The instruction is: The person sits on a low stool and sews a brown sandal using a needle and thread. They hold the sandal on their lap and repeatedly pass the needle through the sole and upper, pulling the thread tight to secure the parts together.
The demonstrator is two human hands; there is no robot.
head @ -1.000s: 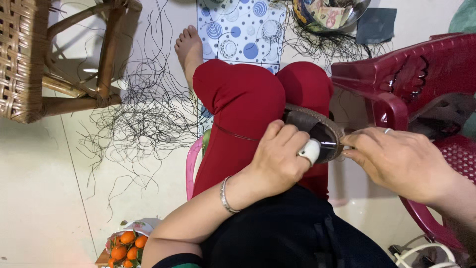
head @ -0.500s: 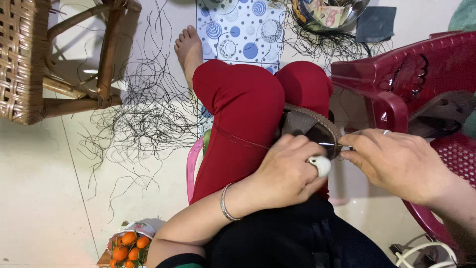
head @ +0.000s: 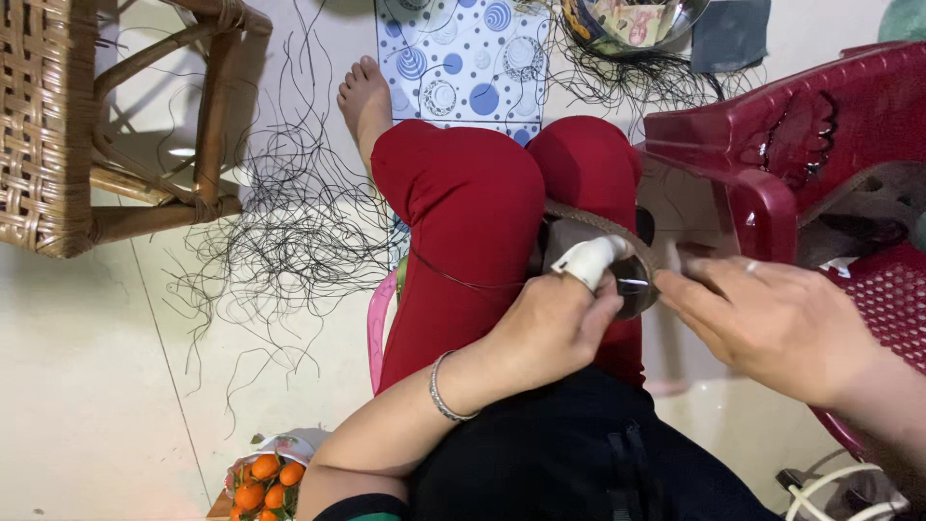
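A dark shoe piece with a brown woven rim (head: 600, 225) rests on my lap, against red trousers (head: 463, 212). My left hand (head: 550, 333) grips its near edge, and a white cap (head: 588, 260) covers one raised finger. A thin metal needle (head: 634, 283) sticks out at the piece's right edge. My right hand (head: 772, 323) comes in from the right, its fingertips pinched at the needle's end. A dark thread (head: 463, 283) runs from the piece across my thigh. A silver bracelet (head: 442, 391) circles my left wrist.
A rattan chair (head: 48, 125) stands at the left and a red plastic chair (head: 801, 135) close on the right. Loose black threads (head: 289, 241) litter the floor. Beyond my knees lie a blue dotted mat (head: 463, 58) and a metal bowl (head: 627, 19). Small oranges (head: 265, 482) sit at the bottom left.
My left hand's white-capped finger has lifted from beside the piece to point up over it. The right hand has stayed almost in place at the needle.
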